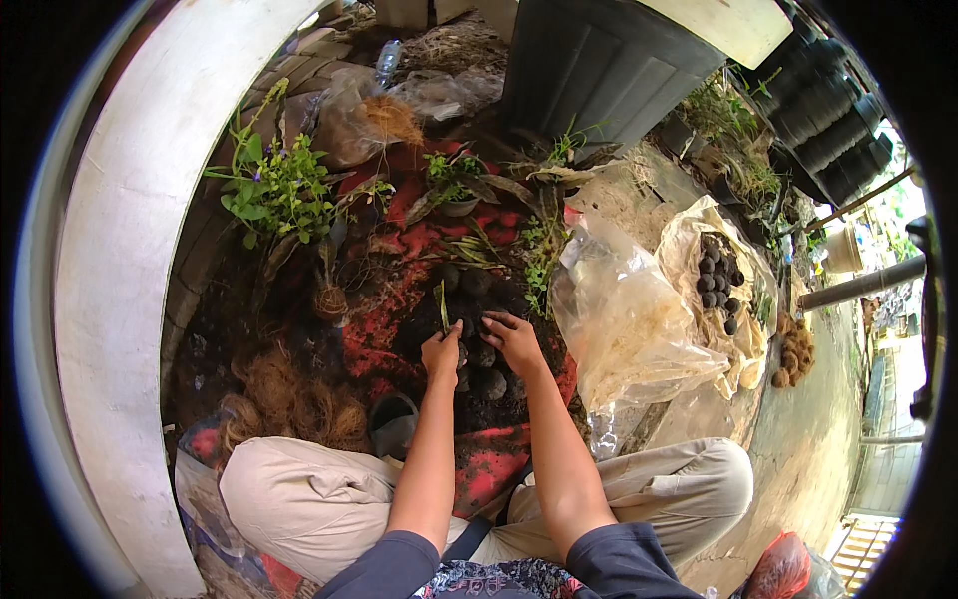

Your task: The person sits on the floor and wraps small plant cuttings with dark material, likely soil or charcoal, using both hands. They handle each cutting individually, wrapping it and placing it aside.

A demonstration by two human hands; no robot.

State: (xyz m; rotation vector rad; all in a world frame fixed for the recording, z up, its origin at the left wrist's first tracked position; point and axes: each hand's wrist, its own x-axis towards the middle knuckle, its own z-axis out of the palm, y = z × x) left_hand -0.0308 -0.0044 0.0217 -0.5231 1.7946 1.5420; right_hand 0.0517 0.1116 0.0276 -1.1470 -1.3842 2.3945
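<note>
My left hand (pixel 443 352) pinches a narrow green leaf cutting (pixel 441 305), which stands up from between thumb and fingers. Just to its right, my right hand (pixel 515 343) has its fingers curved and apart over the dark soil (pixel 423 320); whether the fingertips touch the soil is hard to tell. Round black soil balls (pixel 490 384) lie below and between the hands, and more soil balls (pixel 475 282) sit beyond them. All this rests on a soil-stained red sheet (pixel 382 329). Further green leaf pieces (pixel 471 247) lie past the soil.
Brown coconut fibre (pixel 288 393) and a dark pot (pixel 394 425) lie near my left knee. Potted plants (pixel 281 187) stand ahead. To the right are a clear plastic bag (pixel 621 314), a sheet holding several dark balls (pixel 715 281), and brown fibre balls (pixel 793 350). A white pillar (pixel 123 299) rises at left.
</note>
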